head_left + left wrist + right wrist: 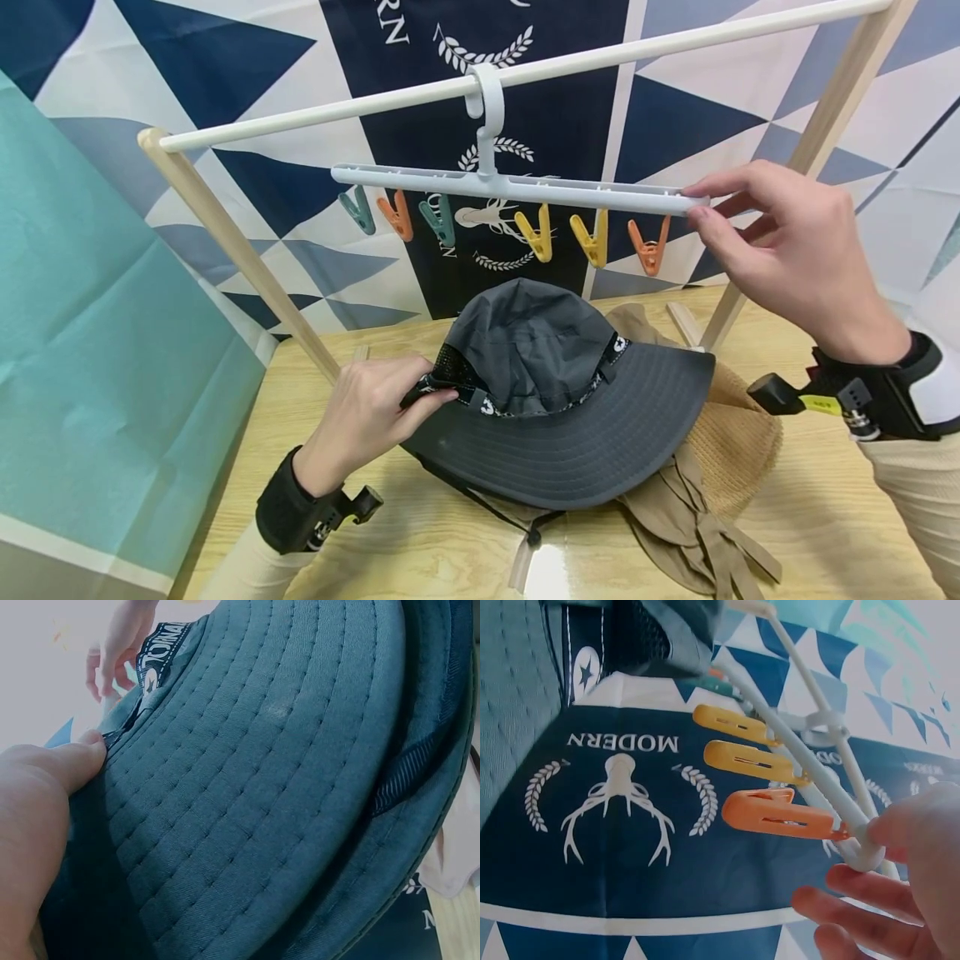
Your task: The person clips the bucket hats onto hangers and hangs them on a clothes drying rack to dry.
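A dark grey wide-brimmed sun hat is held up by my left hand, whose thumb and fingers pinch the band at the crown's left edge. In the left wrist view its stitched brim fills most of the frame, with the left thumb at the band. My right hand pinches the right end of a white clip hanger, hooked on a white rod. Orange and yellow clothespins hang along its right half, teal and orange ones along its left.
The white rod runs between wooden posts of a rack. Beneath the grey hat, a tan cloth hat with ties and a woven straw-coloured hat lie on the wooden table. A patterned cloth hangs behind.
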Demonstrator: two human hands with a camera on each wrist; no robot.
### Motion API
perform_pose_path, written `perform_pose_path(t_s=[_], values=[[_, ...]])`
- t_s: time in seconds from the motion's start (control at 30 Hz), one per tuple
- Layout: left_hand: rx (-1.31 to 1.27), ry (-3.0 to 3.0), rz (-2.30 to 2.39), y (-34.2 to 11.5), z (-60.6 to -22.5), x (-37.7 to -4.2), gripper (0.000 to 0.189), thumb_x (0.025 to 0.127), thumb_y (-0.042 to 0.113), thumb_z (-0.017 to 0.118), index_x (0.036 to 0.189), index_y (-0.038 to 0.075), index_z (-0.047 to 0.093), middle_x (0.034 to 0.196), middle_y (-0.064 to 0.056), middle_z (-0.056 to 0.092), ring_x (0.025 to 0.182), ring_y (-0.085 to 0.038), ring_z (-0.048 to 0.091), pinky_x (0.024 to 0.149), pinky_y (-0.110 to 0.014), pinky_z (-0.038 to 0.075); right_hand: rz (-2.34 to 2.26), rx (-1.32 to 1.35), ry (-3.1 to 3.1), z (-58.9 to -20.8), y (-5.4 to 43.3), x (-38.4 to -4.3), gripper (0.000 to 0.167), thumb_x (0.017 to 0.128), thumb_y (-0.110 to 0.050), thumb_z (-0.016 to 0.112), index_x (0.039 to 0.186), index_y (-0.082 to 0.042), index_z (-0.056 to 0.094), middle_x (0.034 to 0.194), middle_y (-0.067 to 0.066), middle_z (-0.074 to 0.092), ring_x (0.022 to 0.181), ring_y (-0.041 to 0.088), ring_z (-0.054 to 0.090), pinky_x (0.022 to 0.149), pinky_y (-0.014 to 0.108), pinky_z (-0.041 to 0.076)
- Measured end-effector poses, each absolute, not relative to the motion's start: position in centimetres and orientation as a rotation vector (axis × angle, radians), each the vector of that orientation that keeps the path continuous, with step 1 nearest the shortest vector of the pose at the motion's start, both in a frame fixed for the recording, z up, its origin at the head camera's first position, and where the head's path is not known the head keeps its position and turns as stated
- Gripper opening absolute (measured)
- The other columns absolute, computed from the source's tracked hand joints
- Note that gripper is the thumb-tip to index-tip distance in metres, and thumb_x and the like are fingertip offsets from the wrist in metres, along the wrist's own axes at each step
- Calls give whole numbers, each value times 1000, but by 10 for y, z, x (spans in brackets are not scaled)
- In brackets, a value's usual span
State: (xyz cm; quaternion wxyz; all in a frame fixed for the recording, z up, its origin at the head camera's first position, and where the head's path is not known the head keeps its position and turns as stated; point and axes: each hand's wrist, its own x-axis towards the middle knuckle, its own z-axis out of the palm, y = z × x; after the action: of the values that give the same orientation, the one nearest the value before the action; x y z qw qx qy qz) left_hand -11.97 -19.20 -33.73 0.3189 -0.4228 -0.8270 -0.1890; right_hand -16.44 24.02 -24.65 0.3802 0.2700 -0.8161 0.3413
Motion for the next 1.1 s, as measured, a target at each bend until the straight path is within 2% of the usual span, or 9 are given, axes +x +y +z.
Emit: perform_pose_path(t_s=[0.1, 0.17, 0.27, 0.37, 0.5, 0.73, 0.97, 1.1], values=[[-1121, -2169, -492, -191, -337, -120, 35, 110, 35, 75, 86, 12, 66, 64, 5, 54, 53, -4, 46, 56, -16, 22, 856, 745, -2043, -246, 238, -159, 23, 99, 2, 77, 122, 6, 81, 112, -46, 65, 90, -26, 65, 77, -3, 48], [-1128, -2162, -487, -191, -336, -119, 38, 112, 38, 71, 85, 13, 65, 63, 5, 50, 52, -4, 45, 55, -16, 21, 850, 773, -2014, -246, 235, -155, 24, 104, -12, 77, 120, 6, 81, 112, -44, 66, 88, -25, 63, 78, -3, 48], [-1134, -2155, -484, -190, -335, -118, 39, 113, 39, 69, 84, 13, 64, 62, 5, 48, 52, -4, 45, 55, -17, 21, 869, 826, -1958, -247, 230, -149, 41, 109, -34, 76, 116, 6, 82, 111, -34, 70, 87, -22, 64, 78, -3, 48], [-1138, -2150, -481, -188, -335, -117, 38, 112, 39, 70, 85, 13, 65, 62, 6, 51, 52, -4, 49, 55, -16, 22, 896, 885, -1907, -247, 222, -143, 57, 108, -49, 74, 111, 7, 82, 101, -11, 78, 87, -20, 65, 78, -2, 50], [-1140, -2143, -477, -186, -334, -115, 37, 113, 39, 70, 86, 13, 67, 63, 6, 56, 53, -5, 53, 55, -17, 25, 867, 941, -1879, -248, 213, -134, 64, 108, -56, 70, 107, 6, 82, 91, 13, 78, 87, -21, 63, 77, -1, 49], [-1157, -2123, -472, -185, -332, -112, 36, 112, 37, 72, 85, 15, 65, 63, 6, 54, 54, -4, 52, 54, -18, 26, 839, 1017, -1861, -247, 201, -123, 60, 109, -57, 69, 109, 2, 82, 90, 10, 78, 90, -21, 63, 75, 1, 48], [-1175, -2111, -455, -185, -330, -109, 36, 113, 38, 70, 86, 14, 64, 63, 7, 52, 54, -3, 49, 55, -18, 25, 997, 1038, -1893, -247, 205, -120, 66, 107, -56, 71, 117, 9, 78, 115, -25, 73, 87, -15, 69, 73, 2, 51], [-1175, -2112, -454, -185, -330, -107, 36, 113, 38, 69, 87, 14, 65, 64, 7, 55, 55, -3, 51, 54, -18, 26, 1047, 1017, -1950, -247, 210, -119, 74, 104, -60, 72, 125, 10, 75, 119, -27, 75, 85, -13, 70, 71, 4, 52]])
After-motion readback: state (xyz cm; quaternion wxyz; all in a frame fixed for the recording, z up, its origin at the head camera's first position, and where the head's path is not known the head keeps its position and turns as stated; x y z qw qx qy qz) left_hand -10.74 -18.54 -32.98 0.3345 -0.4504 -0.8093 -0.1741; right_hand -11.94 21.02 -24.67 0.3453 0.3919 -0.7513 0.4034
